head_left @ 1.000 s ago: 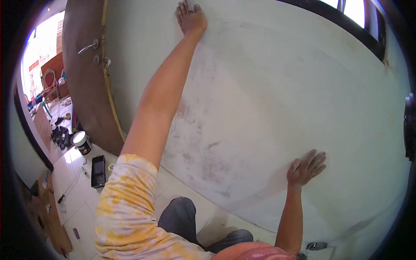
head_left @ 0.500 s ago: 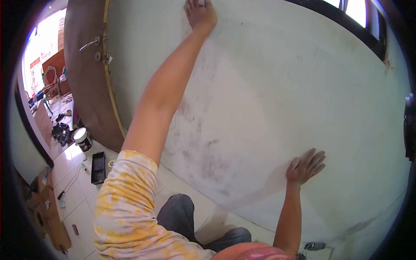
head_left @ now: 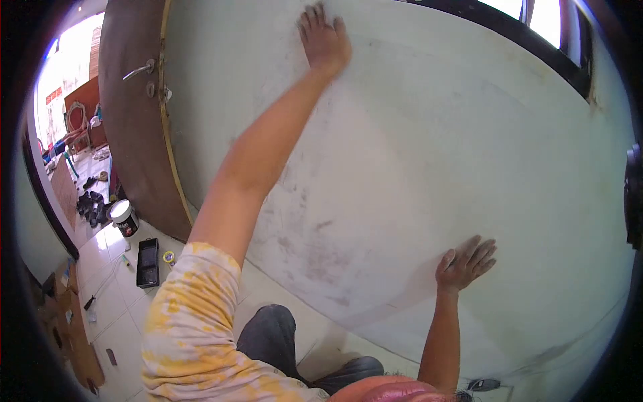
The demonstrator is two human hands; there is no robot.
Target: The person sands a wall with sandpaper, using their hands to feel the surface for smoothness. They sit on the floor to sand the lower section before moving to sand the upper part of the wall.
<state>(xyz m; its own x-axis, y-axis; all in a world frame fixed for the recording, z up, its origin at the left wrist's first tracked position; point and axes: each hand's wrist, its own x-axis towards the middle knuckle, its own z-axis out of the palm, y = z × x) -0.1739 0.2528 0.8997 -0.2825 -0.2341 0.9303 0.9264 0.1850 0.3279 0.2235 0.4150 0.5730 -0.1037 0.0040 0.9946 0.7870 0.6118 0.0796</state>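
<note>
High on the pale wall (head_left: 402, 154), my left hand (head_left: 325, 41) lies with its back towards me, fingers spread and thumb out to the right. Whether anything thin is under its palm cannot be seen. My right hand (head_left: 463, 266) rests lower on the same wall, to the right, with fingers apart and dusty-looking. Nothing shows in it. Dark smudges (head_left: 325, 261) mark the wall between and below the two hands.
Left of the wall is a brown door (head_left: 130, 114) with a metal handle. On the tiled floor are a paint bucket (head_left: 123, 218), a black tray (head_left: 148, 262), a tape roll (head_left: 169, 257) and cardboard (head_left: 74, 328). A dark window frame (head_left: 495, 23) crosses the upper right.
My left hand has come down and slightly right along the wall, and its fingers now show fully. My right hand has barely shifted, and the view has moved a little.
</note>
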